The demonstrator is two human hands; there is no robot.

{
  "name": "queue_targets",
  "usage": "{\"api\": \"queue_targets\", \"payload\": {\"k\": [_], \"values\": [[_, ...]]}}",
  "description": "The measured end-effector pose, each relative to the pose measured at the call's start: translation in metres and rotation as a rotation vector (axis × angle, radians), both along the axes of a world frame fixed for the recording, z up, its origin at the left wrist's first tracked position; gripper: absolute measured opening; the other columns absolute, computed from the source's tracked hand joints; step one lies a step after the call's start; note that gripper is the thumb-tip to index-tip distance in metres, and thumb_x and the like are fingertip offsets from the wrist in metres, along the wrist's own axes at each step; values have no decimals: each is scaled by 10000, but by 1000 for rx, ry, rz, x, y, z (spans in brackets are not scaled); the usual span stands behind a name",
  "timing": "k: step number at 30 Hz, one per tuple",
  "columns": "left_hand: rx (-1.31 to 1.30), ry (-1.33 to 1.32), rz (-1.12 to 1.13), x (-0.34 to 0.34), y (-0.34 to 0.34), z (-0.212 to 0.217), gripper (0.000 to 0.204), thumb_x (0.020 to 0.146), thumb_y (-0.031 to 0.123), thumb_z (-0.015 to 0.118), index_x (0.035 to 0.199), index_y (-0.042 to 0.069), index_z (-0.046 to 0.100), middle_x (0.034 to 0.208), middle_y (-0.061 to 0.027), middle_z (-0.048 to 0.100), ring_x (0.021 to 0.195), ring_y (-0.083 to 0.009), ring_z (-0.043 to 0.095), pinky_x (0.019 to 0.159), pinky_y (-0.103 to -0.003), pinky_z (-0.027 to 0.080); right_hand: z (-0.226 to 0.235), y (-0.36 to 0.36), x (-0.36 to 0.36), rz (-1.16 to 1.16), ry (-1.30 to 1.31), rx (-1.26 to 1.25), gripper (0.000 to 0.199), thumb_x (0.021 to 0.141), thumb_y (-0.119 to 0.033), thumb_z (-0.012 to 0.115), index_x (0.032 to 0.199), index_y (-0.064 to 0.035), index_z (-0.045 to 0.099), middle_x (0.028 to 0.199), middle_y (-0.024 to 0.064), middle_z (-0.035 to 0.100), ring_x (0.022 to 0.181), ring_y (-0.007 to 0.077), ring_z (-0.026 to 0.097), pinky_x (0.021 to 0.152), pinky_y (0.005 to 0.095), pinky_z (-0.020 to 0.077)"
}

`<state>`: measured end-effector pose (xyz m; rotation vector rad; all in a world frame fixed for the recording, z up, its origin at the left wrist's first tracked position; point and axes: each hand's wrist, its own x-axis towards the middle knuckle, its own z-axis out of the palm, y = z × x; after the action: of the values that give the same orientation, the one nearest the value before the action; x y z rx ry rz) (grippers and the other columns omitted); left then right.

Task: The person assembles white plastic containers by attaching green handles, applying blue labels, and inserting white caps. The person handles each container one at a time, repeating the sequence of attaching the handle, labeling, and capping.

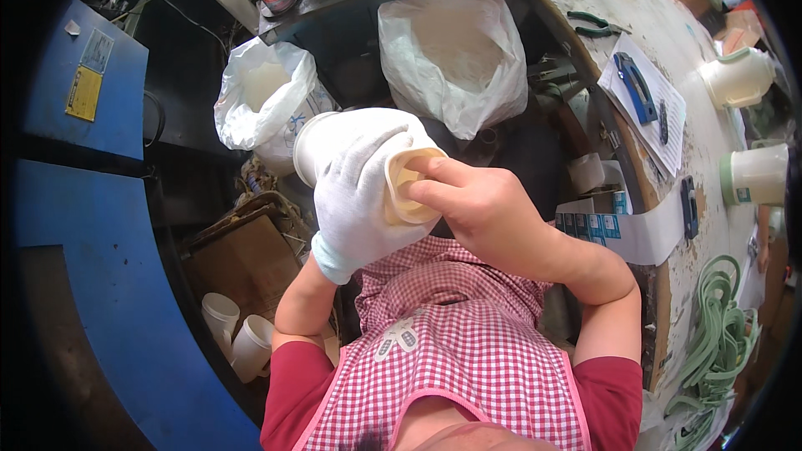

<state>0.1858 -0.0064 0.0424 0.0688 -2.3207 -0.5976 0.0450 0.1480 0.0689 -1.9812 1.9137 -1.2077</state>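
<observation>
Cream-coloured plastic cup [380, 163] lies on its side in the gloved left hand [359, 200], whose grip wraps round its body, open mouth turned to the bare right hand [476, 209]; that hand's thumb and forefinger [443, 169] are pinched on the rim, at chest height above the checked apron [451, 351]. The step in hand looks like working or trimming the rim, so the next move likely calls for turning the cup while the pinch follows the edge. Two white bags [455, 54] stand just beyond, more cups on the counter [668, 33] to the right.
</observation>
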Motion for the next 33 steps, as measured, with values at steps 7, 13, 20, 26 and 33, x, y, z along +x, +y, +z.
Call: {"api": "queue_targets", "payload": {"k": [7, 13, 20, 26, 33], "values": [[5, -3, 17, 4, 1, -1, 784, 631, 245, 946, 1331, 66, 641, 1302, -125, 672, 1183, -349, 664, 1053, -465, 518, -8, -6, 0, -34, 314, -107, 277, 825, -119, 725, 1101, -99, 713, 923, 46, 702, 792, 198, 745, 624, 332, 595], [-32, 12, 20, 4, -2, -7, 776, 638, 251, 945, 1329, 68, 640, 1308, -128, 668, 1183, -348, 666, 1046, -469, 523, -14, -15, -26, 174, 457, -122, 219, 843, -162, 721, 1059, -125, 719, 844, 5, 697, 729, 174, 729, 601, 307, 581], [-23, -5, 2, 4, 0, 0, 762, 640, 243, 941, 1316, 71, 633, 1283, -135, 671, 1167, -361, 669, 1033, -481, 529, -6, -17, -33, 200, 334, -18, 122, 801, -136, 738, 914, -122, 697, 773, 40, 691, 751, 241, 725, 645, 373, 583], [-15, -65, 9, 1, -5, -8, 681, 672, 264, 937, 1251, 78, 632, 1273, -138, 661, 1173, -397, 648, 1064, -515, 492, 19, -6, -31, 324, 169, 169, 211, 778, -88, 720, 988, -95, 701, 914, 118, 735, 930, 331, 730, 762, 448, 589], [840, 159, 174, 20, -22, 101, 843, 986, 578, 501, 1552, -38, 394, 1532, -265, 489, 1362, -377, 564, 1097, -522, 527, 35, 116, -162, -965, 118, -84, 185, 1006, -143, 682, 1145, -56, 768, 1206, 167, 753, 1118, 287, 729, 932, 397, 580]]}}
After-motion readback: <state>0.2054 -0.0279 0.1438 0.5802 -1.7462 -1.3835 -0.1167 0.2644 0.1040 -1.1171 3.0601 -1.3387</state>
